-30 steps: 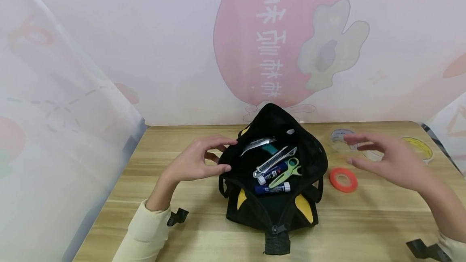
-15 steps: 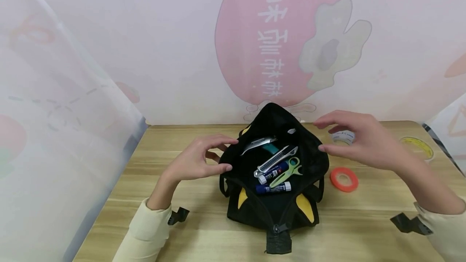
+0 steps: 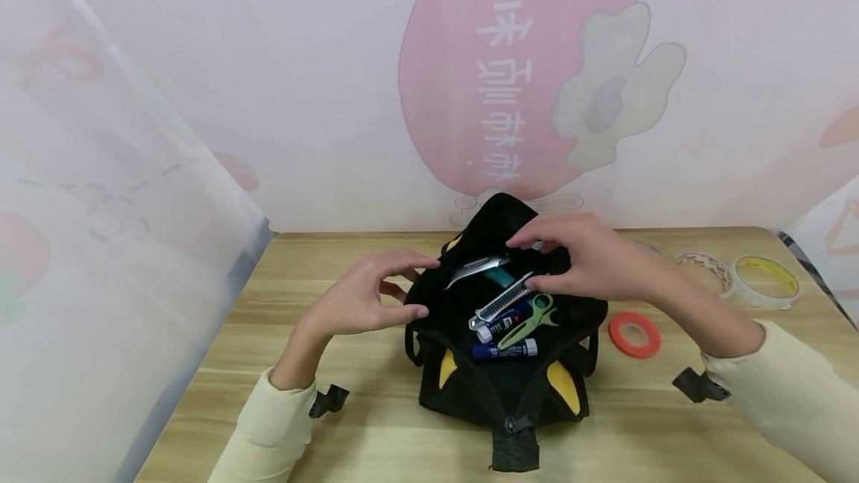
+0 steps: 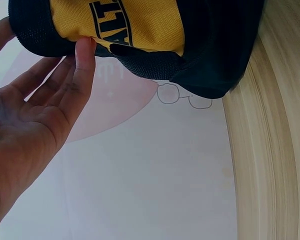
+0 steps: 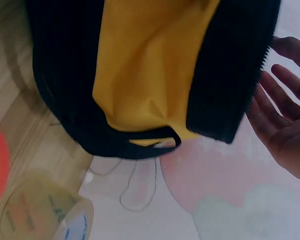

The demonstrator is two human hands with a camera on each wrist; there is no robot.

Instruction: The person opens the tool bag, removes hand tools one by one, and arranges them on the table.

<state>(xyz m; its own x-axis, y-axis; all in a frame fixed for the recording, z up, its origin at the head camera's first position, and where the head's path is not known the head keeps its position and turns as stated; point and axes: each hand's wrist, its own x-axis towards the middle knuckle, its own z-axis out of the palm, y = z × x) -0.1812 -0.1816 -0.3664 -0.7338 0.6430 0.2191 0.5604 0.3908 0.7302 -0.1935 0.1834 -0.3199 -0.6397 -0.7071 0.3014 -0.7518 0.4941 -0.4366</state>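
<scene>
A black and yellow zippered tool bag (image 3: 463, 401) stands unzipped on the table. My left hand (image 3: 362, 293) holds its left rim, thumb and index fingertip at the edge; in the left wrist view another finger rests against the yellow side. My right hand (image 3: 593, 256) hangs over the bag's right half, fingers loosely bent and nothing between them. Its thumb tip overlaps the end of a box cutter (image 3: 499, 302). Near the cutter lie green scissors (image 3: 526, 325), a blue glue stick (image 3: 493, 330) and another glue stick (image 3: 503, 349). A silver tool (image 3: 475, 268) lies deeper inside.
Right of the bag lies a red tape roll (image 3: 634, 335). Behind it are a clear tape roll (image 3: 711, 274) and a roll with a yellow core (image 3: 766, 278); another tape roll (image 5: 45, 215) shows in the right wrist view. A printed cloth (image 3: 335, 95) rises behind the table.
My right hand has moved left from above the tape rolls to over the bag's mouth. The left hand has stayed at the left rim, and the bag's contents look unmoved.
</scene>
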